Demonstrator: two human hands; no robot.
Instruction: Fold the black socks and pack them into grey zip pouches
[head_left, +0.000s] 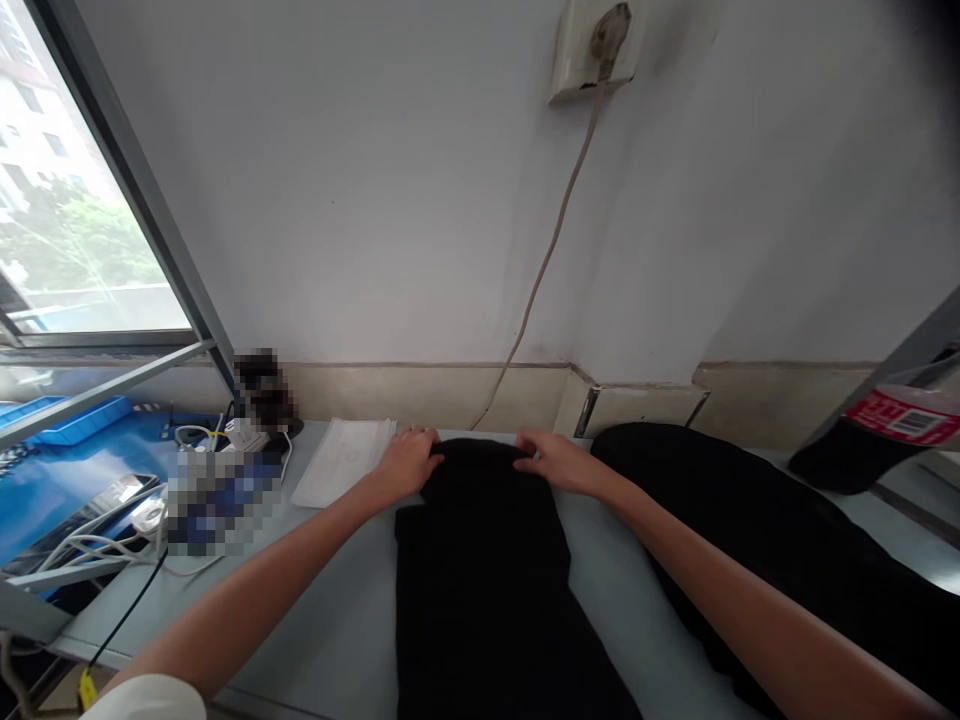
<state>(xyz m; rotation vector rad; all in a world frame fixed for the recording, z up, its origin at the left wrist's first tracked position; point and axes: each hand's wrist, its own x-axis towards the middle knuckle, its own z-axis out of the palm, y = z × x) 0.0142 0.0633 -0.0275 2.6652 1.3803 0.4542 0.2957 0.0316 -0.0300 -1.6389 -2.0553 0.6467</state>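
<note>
A black garment (484, 570) lies lengthwise on the pale table (345, 610) in front of me. My left hand (409, 462) rests on its far left corner, fingers curled down onto the cloth edge. My right hand (553, 460) sits on its far right corner, fingers pinched on the fabric. Both arms reach forward from the near edge.
A pile of black cloth (757, 540) covers the table's right side. White papers (343, 472) lie left of my left hand. Cables and chargers (142, 520) sit at the far left by a window. A cord (551, 250) hangs from a wall socket (596, 45).
</note>
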